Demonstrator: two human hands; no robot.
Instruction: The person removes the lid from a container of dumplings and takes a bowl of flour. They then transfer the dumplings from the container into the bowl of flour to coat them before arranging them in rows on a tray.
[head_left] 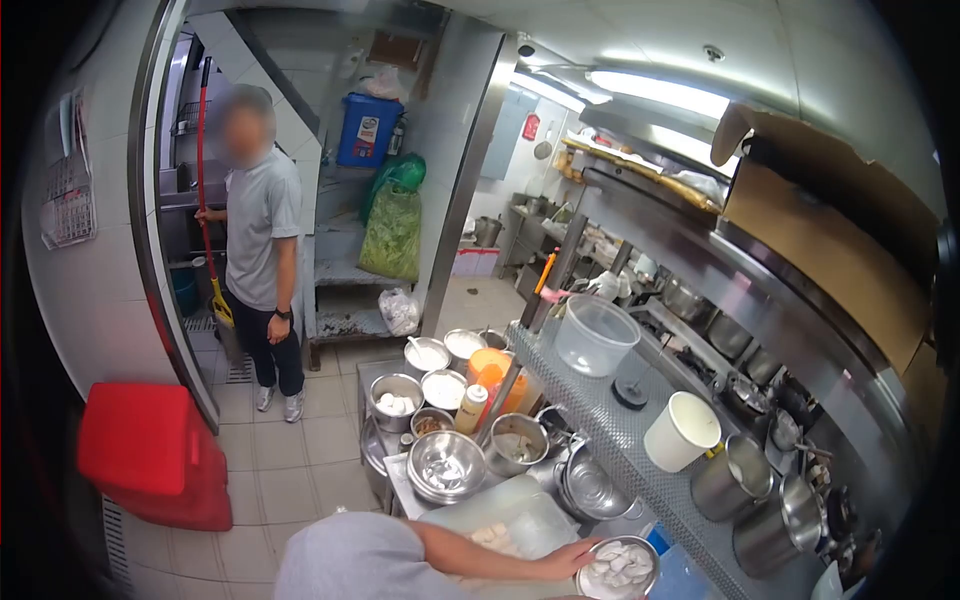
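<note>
My left hand (565, 560) reaches in from the bottom, below a grey short sleeve. Its fingers are on the left rim of a round metal bowl (655, 578) and appear to grip it. Pale, white-coated pieces (618, 568) fill the bowl; their kind I cannot make out. Left of the hand lies a translucent plastic tray (455, 517) with a few pale chunks (493, 538) in it. Stacked steel bowls (445, 467) stand just beyond the tray. Blue plastic (680, 572) shows right of the bowl. My right hand is out of view.
A person (265, 235) stands in the doorway holding a red pole (202, 150) with a yellow lower end. A red bin (150, 450) is at left. Pots and squeeze bottles crowd the counter. The metal shelf (560, 385) holds a clear tub (597, 338) and white bucket (682, 432).
</note>
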